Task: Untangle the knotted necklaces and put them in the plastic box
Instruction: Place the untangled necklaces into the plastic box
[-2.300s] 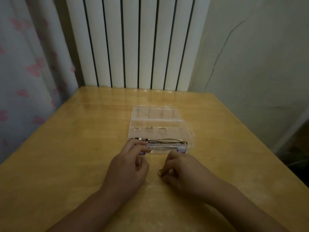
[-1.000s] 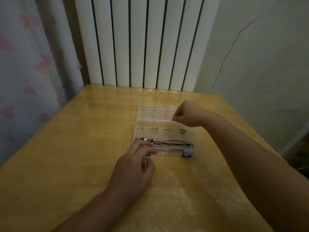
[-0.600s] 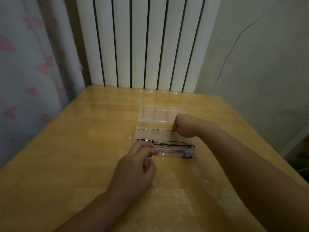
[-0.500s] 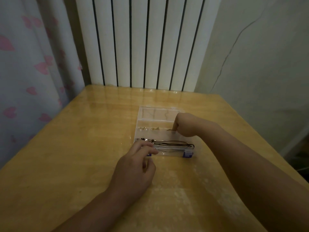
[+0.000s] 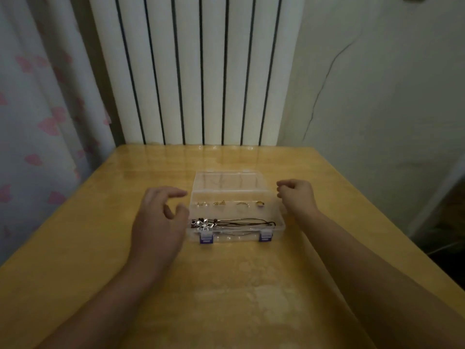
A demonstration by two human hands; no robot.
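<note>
A clear plastic box (image 5: 278, 217) with two blue latches stands open in the middle of the wooden table, its lid (image 5: 226, 181) tilted back. Black cord necklaces (image 5: 241, 222) with silver pendants and beads lie stretched along the front compartment. Several small gold pieces (image 5: 219, 203) sit in the middle row. My left hand (image 5: 158, 222) hovers just left of the box, fingers spread and curled, holding nothing. My right hand (image 5: 297, 196) is at the box's right side, fingers loosely curled, with nothing visible in it.
The wooden table (image 5: 226, 285) reaches to a white ribbed radiator (image 5: 196, 71) at the back. A curtain with pink hearts (image 5: 37, 122) hangs at the left. A cracked wall (image 5: 377, 96) is at the right, beyond the table's right edge.
My right hand has left the middle row of the box and moved out to its right side. My left hand has lifted off the front left corner and opened.
</note>
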